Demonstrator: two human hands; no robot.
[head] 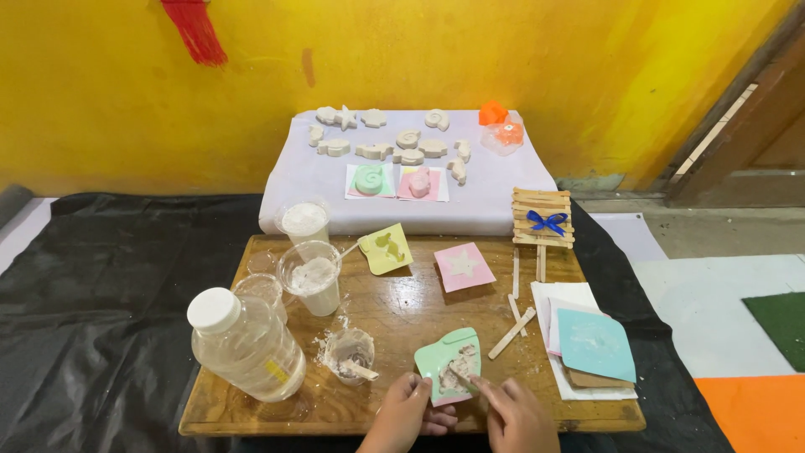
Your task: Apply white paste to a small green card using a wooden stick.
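Head view: left hand grips a glossy green mould; right hand pinches a wooden stick in grainy plaster.

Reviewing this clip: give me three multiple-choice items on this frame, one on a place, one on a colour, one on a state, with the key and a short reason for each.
1. Where does the plastic bottle lie?
A. on the white cloth at the back
B. at the near left of the wooden board
C. on the floor at the right

2. What colour is the mould that the hands work on?
A. green
B. pink
C. yellow

3. How is the bottle closed?
A. open, no cap
B. white cap on
C. stopped with paper

Key:
1 B, the bottle rests on the board's near left part, by the cups.
2 A, the left hand steadies a pale green mould while the right hand works a stick in its filling.
3 B, a white cap sits on the bottle's neck.
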